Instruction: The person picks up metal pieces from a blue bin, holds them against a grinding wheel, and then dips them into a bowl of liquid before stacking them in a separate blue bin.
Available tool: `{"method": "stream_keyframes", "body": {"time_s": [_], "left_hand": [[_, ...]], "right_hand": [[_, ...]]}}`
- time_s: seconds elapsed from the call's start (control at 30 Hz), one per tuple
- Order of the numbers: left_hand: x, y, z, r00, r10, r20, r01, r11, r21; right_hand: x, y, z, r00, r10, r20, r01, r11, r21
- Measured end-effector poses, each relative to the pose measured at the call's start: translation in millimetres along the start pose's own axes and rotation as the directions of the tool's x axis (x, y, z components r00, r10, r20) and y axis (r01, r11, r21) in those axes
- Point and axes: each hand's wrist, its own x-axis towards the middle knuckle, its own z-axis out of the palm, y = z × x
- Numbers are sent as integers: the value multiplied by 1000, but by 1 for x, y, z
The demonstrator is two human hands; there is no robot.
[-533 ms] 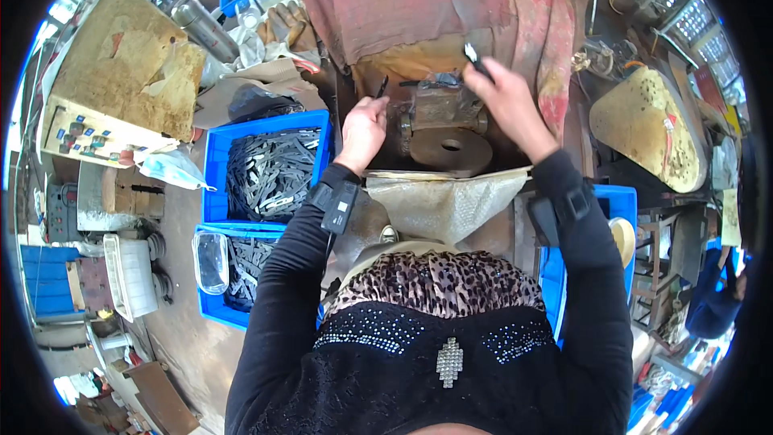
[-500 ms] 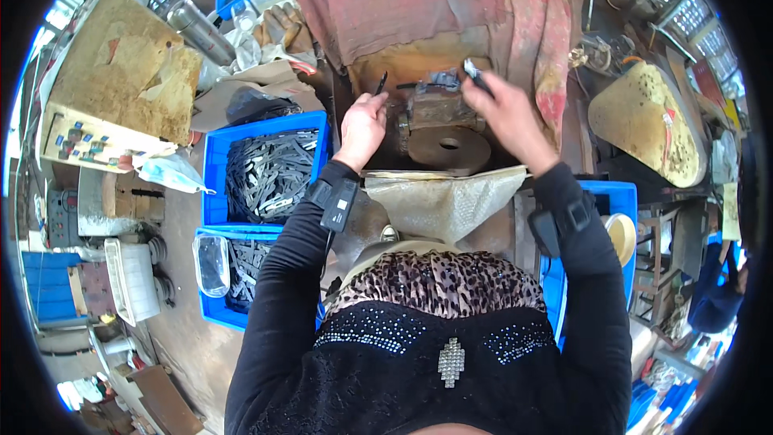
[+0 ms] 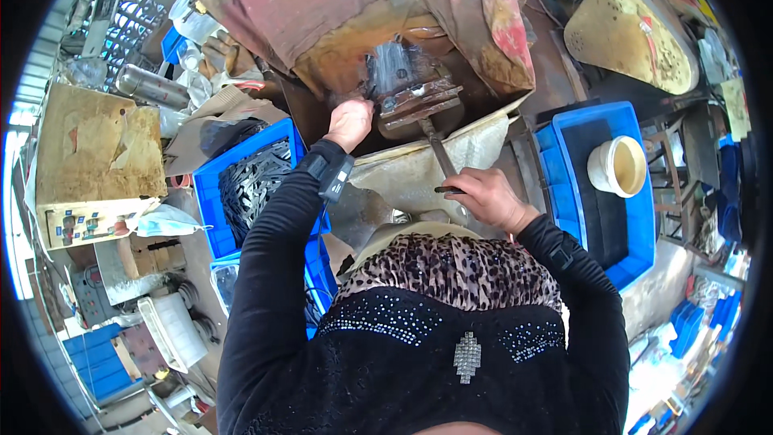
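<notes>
My left hand (image 3: 352,122) is closed at the left side of a grimy metal clamp (image 3: 420,105); what its fingers hold is hidden against the dark background. A grey, wet-looking block (image 3: 394,64) stands behind the clamp's jaws. From the clamp a metal bar handle (image 3: 439,151) slants down toward me. Beside its lower end is my right hand (image 3: 493,197), fingers closed on a short dark strip (image 3: 448,190) whose tip sticks out to the left. Whether this hand also presses on the bar cannot be told.
Dark flat metal strips (image 3: 251,181) fill a blue bin (image 3: 211,213) at left. On the right, a blue crate (image 3: 592,117) holds a cream bucket (image 3: 605,167). A stained red cloth (image 3: 338,0) drapes over the machine's hood. Plastic sheeting (image 3: 479,149) hangs along its front edge.
My right hand has come down from behind the machine toward me, beside the bar. The bar and clamp jaws now show where a round holed disc was. The view has shifted.
</notes>
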Motion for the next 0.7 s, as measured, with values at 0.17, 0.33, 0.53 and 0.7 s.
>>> {"method": "stream_keyframes", "body": {"time_s": [0.17, 0.33, 0.53, 0.7], "left_hand": [[3, -4, 19, 998, 35, 46, -34, 999, -24], [-4, 32, -44, 940, -332, 81, 334, 843, -422], [5, 101, -104, 935, -308, -178, 180, 842, -508], [11, 150, -103, 931, -99, -352, 33, 981, -190]], "right_hand": [[6, 4, -4, 966, 229, 122, -255, 922, 293], [29, 27, -30, 741, 622, 254, -548, 340, 764], [87, 50, -26, 732, 647, 213, -250, -35, 968], [116, 51, 3, 735, 673, 81, -19, -100, 995]]}}
